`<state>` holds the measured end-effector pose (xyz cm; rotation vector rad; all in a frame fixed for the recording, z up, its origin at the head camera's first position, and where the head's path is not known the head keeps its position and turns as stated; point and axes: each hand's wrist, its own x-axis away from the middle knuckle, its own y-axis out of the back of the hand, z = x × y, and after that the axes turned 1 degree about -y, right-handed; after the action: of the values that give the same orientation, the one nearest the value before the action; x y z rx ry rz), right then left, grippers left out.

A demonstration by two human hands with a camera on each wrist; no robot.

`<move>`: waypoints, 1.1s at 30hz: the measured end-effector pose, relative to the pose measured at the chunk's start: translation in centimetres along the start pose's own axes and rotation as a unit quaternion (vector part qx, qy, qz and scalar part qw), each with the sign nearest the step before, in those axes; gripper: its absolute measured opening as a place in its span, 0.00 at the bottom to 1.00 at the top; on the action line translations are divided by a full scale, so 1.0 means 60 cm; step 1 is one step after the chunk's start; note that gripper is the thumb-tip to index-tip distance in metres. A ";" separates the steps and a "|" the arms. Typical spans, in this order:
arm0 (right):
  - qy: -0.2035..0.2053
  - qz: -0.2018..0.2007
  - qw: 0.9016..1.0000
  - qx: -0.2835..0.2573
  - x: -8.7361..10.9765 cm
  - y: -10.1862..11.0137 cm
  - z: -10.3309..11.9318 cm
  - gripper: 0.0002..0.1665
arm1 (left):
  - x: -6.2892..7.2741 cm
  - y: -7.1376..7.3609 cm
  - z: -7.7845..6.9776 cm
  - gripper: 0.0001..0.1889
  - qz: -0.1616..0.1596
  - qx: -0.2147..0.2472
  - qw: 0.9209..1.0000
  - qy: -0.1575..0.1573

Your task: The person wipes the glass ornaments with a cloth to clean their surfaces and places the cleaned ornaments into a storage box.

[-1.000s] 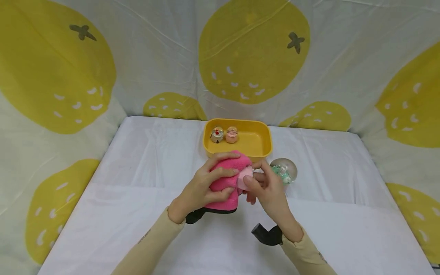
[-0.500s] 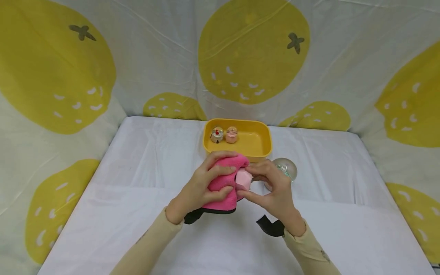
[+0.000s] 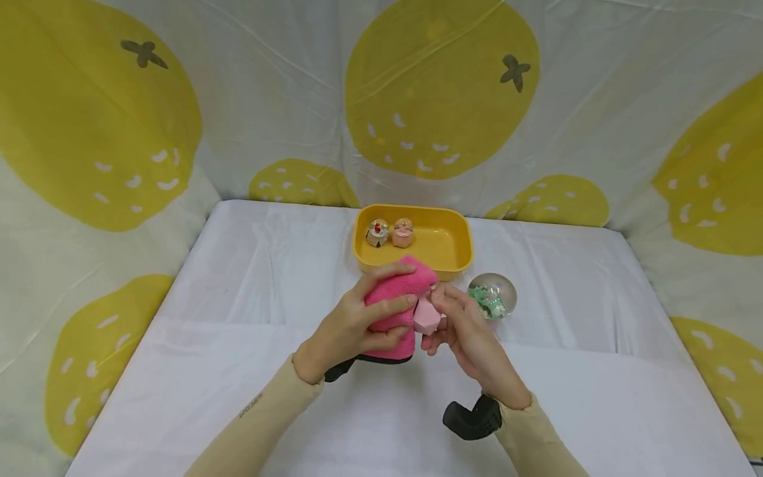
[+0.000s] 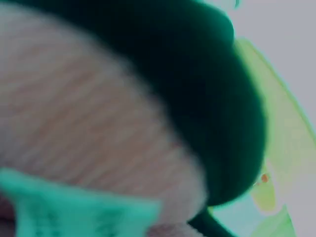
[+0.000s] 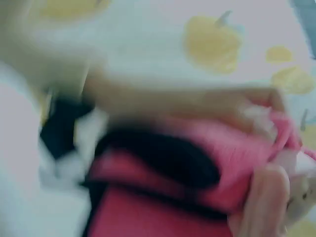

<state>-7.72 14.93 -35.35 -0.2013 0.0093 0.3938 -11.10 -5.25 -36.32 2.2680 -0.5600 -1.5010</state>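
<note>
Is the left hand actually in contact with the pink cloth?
Touching. The head view shows it: the fingers of the left hand lie across the pink cloth, pressing into it.

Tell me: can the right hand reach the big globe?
Probably yes: the right hand has nothing between it and the nearby big globe, though it's busy at the pink faceted piece.

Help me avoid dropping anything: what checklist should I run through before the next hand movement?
1. Left hand gripping pink cloth: ok.
2. Right hand curled at pink faceted piece: ok.
3. Firm hold on that piece: cannot tell.
4. Space in yellow tray: ok, right side bare.
5. Small white globe and small pink globe in tray: ok, left side.
6. Large clear globe apart from right hand: cannot tell.
</note>
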 end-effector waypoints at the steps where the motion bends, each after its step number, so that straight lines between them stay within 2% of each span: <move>1: 0.015 -0.003 0.999 0.036 0.000 0.000 0.000 0.10 | 0.001 0.002 0.001 0.15 -0.006 0.009 1.000 0.009; 3: 0.062 -0.025 0.988 0.136 -0.001 0.000 -0.002 0.11 | 0.002 0.004 0.002 0.15 -0.016 0.026 0.999 0.025; 5: 0.123 -0.043 0.966 0.222 -0.001 -0.001 -0.005 0.22 | 0.002 0.006 0.004 0.16 -0.022 0.037 0.998 0.038; 7: 0.186 -0.049 0.945 0.266 -0.003 0.000 -0.007 0.32 | 0.000 0.008 0.004 0.17 -0.024 0.046 0.998 0.045; 8: 0.210 -0.051 0.936 0.277 -0.004 0.001 -0.008 0.34 | 0.000 0.008 0.004 0.17 -0.023 0.047 0.998 0.045; 9: 0.225 -0.049 0.933 0.277 -0.004 0.002 -0.009 0.33 | 0.001 0.008 0.004 0.17 -0.021 0.050 0.998 0.045; 10: 0.228 -0.045 0.937 0.262 -0.005 0.003 -0.009 0.31 | 0.001 0.008 0.004 0.17 -0.019 0.053 0.997 0.044; 12: 0.205 -0.036 0.954 0.214 -0.005 0.005 -0.010 0.24 | 0.002 0.008 0.003 0.17 -0.012 0.050 0.998 0.037; 15: 0.131 -0.023 0.983 0.126 -0.005 0.009 -0.011 0.11 | 0.001 0.007 0.003 0.17 0.002 0.037 0.999 0.019; 16: 0.105 -0.017 0.990 0.096 -0.005 0.010 -0.011 0.09 | 0.001 0.007 0.004 0.17 0.006 0.032 0.999 0.015; 18: 0.065 -0.001 0.997 0.052 -0.005 0.012 -0.011 0.09 | 0.000 0.006 0.005 0.18 0.007 0.026 1.000 0.008; 21: 0.029 0.039 0.999 -0.006 -0.006 0.016 -0.010 0.12 | 0.001 0.007 0.007 0.19 -0.001 0.032 0.999 0.002; 25: 0.003 0.082 0.995 -0.060 -0.006 0.018 -0.010 0.17 | 0.002 0.010 0.010 0.20 -0.014 0.049 0.999 0.006; 29: -0.016 0.096 0.992 -0.085 -0.005 0.021 -0.012 0.18 | 0.002 0.015 0.013 0.20 -0.029 0.069 0.997 0.024; 33: -0.037 0.096 0.991 -0.086 -0.002 0.025 -0.013 0.18 | 0.005 0.023 0.014 0.21 -0.050 0.084 0.994 0.053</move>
<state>-8.38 16.07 -36.39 -0.3577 -0.0791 0.5941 -11.94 -6.64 -36.15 2.5216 -0.5677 -1.4154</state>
